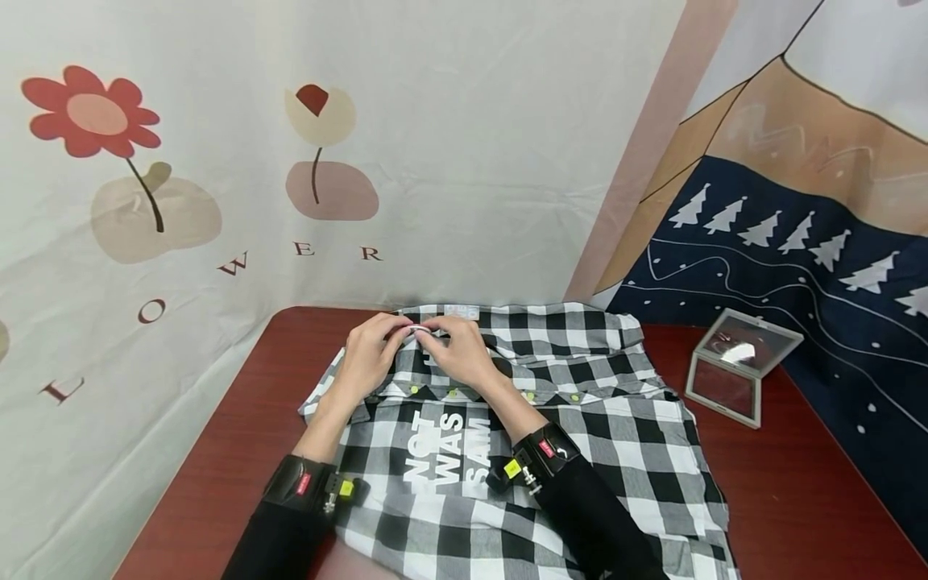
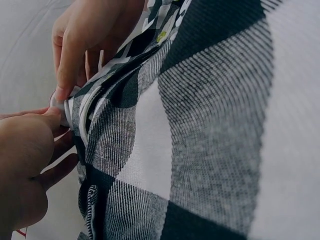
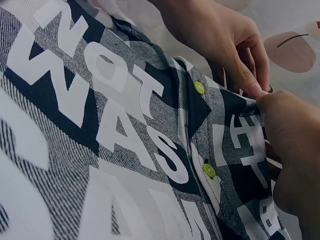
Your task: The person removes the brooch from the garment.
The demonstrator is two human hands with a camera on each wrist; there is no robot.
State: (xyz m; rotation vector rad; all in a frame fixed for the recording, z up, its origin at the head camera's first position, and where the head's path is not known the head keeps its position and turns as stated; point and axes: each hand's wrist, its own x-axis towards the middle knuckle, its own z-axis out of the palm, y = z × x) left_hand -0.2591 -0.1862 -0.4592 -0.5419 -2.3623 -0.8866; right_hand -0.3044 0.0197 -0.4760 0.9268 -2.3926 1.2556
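A fold of checked fabric at the far edge of the shirt is pinched between curled fingertips (image 3: 248,86) of the left hand (image 1: 368,354) and those of the right hand (image 1: 459,348), the two sets of fingertips being brought together so that they touch. Something small and pale is seen at the pinch in the left wrist view, but what it is cannot be told. The black-and-white plaid shirt (image 1: 580,419) is spread flat on the dark red table (image 1: 797,491), with white block lettering (image 1: 445,447) and a row of yellow-green buttons (image 3: 199,87) just below the hands. Black wrist straps are worn on both forearms. A small framed mirror (image 1: 739,362) is set well apart to the right, near the patterned backdrop cloths.
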